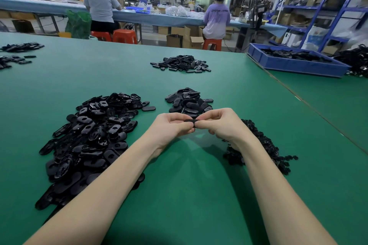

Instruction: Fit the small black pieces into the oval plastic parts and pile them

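Starting at the far left of the frame, scattered black parts [19, 53] lie on the green worktop [99, 73], well apart from the work. Lower left sits a big heap of oval plastic parts [93, 137], many showing a round hole, which I take to be the unfilled stock. The left forearm crosses its near edge.

At centre frame, the left hand [171, 125] and the right hand [217, 123] meet just above the worktop, fingers curled in, pinching one oval part [190, 121] between them from either end. Only a dark sliver of it shows between the fingertips, so whether a small black piece is already seated in it cannot be told. Just behind the hands is a smaller pile of ovals [190, 101], likely the finished ones; a further pile [181, 63] lies beyond it at upper centre.

Right of the right wrist runs a strip of small black pieces [264, 145], partly hidden by the forearm. At upper right a blue bin [294, 63] holds more black parts.

The risks, as I judge them: everything is black and glossy, so a piece pressed in crooked or back to front could pass unnoticed. Pressure applied off-centre could pop the piece out of the pinch and into either heap. The left forearm resting against the stock heap could nudge unfilled ovals toward the finished pile and mix the two.
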Motion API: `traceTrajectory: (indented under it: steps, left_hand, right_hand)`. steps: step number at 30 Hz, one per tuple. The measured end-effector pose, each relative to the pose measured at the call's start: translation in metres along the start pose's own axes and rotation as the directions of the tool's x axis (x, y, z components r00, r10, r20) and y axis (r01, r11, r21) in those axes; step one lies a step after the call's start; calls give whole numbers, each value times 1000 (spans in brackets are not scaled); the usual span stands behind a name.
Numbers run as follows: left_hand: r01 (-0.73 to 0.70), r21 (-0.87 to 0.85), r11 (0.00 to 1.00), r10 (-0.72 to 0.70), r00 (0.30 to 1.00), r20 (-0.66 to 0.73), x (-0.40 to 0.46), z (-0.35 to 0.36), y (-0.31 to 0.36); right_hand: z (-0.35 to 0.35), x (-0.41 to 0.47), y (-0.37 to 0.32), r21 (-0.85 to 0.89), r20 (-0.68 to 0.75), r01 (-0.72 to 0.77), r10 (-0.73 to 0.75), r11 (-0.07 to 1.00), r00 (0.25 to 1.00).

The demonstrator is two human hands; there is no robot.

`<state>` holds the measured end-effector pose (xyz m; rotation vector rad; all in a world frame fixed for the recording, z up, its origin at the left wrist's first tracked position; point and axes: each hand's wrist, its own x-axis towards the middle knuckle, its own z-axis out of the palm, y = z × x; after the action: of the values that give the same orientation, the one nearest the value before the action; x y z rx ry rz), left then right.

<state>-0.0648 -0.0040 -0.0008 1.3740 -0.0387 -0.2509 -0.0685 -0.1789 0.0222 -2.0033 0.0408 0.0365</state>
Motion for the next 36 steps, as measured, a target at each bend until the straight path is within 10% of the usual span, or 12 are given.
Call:
traceTrajectory:
  steps: [24, 36]
  left_hand:
    - [-85, 140, 986, 96, 993, -67, 1, 1, -3]
    - [-375, 669, 642, 436, 896, 85, 1, -6, -4]
  right_hand:
    - [12, 2, 4, 1, -68, 20, -20, 1000, 997]
    - [3, -6, 1, 248, -7, -97, 102, 964, 995]
